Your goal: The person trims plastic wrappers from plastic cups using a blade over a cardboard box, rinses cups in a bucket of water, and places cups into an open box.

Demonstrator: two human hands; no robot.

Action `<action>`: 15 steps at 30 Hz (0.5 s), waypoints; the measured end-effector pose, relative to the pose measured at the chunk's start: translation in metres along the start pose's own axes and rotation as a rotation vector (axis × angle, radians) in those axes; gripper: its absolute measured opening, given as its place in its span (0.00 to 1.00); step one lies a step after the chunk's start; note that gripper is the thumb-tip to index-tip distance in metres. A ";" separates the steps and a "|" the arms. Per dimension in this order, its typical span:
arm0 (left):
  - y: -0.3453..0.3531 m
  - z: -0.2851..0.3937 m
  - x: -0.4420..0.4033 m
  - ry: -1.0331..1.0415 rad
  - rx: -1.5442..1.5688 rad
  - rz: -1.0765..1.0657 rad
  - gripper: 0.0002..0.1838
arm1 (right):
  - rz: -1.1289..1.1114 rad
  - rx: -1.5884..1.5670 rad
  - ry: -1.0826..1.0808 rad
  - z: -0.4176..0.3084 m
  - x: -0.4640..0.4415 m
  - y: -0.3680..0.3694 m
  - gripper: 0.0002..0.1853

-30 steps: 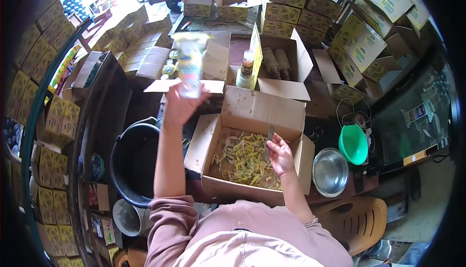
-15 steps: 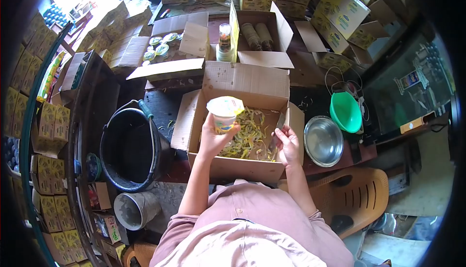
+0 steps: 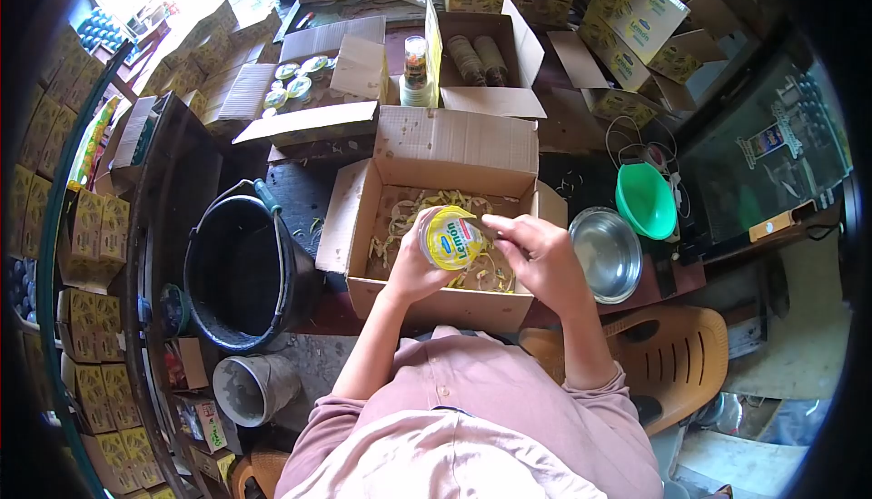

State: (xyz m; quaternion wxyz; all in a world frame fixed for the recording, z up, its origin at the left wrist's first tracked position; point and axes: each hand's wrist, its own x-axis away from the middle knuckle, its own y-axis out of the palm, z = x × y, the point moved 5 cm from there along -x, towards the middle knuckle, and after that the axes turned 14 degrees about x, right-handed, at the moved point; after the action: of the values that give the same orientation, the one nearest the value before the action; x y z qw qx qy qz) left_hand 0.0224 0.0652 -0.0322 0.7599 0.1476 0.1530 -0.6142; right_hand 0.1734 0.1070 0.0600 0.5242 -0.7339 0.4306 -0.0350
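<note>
My left hand (image 3: 415,261) is wrapped round a clear plastic cup (image 3: 453,239) whose printed yellow "Lemon" wrap is turned up toward me. Beside its rim, my right hand (image 3: 543,256) is closed in a pinch on a thin, small blade (image 3: 483,224), mostly covered by the fingers. The blade is at or very near the cup's right edge; I cannot tell whether it touches. Both hands are above an open cardboard box (image 3: 459,143), in which yellow and whitish strips (image 3: 495,278) lie scattered.
To the left stand a large black bucket (image 3: 195,272) and a grey pail (image 3: 238,392). A metal bowl (image 3: 607,267) and a green basin (image 3: 647,201) are on the right. Behind, an open box (image 3: 318,127) holds lidded cups, near another box (image 3: 495,99) with stacked cups.
The cup has moved down and tilted so that its top faces me. My right hand has come up and left to the cup, bringing the blade to its edge.
</note>
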 end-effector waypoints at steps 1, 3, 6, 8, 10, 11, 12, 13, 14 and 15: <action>0.001 0.000 0.000 0.016 0.001 0.003 0.34 | -0.007 0.034 -0.034 -0.004 -0.001 0.002 0.15; 0.001 -0.002 -0.001 -0.020 -0.014 0.012 0.35 | -0.020 0.102 -0.106 -0.010 -0.003 0.006 0.15; 0.001 -0.004 -0.002 -0.007 -0.040 0.079 0.34 | -0.026 0.102 -0.074 -0.015 -0.009 0.011 0.13; 0.000 -0.001 -0.005 -0.024 -0.003 0.119 0.33 | -0.044 0.103 -0.051 -0.017 -0.013 0.015 0.13; -0.001 -0.002 -0.008 -0.005 -0.065 0.100 0.32 | -0.062 0.104 -0.034 -0.018 -0.019 0.021 0.13; -0.002 -0.004 -0.010 0.006 -0.097 0.091 0.32 | -0.067 0.109 -0.045 -0.018 -0.022 0.024 0.13; -0.003 -0.006 -0.010 0.022 -0.088 0.120 0.31 | -0.075 0.114 -0.057 -0.018 -0.025 0.027 0.13; -0.004 -0.006 -0.011 0.020 -0.091 0.127 0.31 | -0.085 0.118 -0.067 -0.019 -0.026 0.030 0.13; -0.004 -0.006 -0.011 0.017 -0.094 0.134 0.31 | -0.091 0.120 -0.074 -0.020 -0.029 0.031 0.13; -0.005 -0.006 -0.013 0.018 -0.098 0.141 0.31 | -0.093 0.126 -0.086 -0.021 -0.032 0.033 0.13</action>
State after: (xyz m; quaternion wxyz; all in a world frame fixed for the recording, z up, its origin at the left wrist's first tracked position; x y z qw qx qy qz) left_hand 0.0144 0.0783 -0.0328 0.8061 0.1262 0.1790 -0.5498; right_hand 0.1237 0.1102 0.0560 0.5850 -0.7194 0.3703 -0.0548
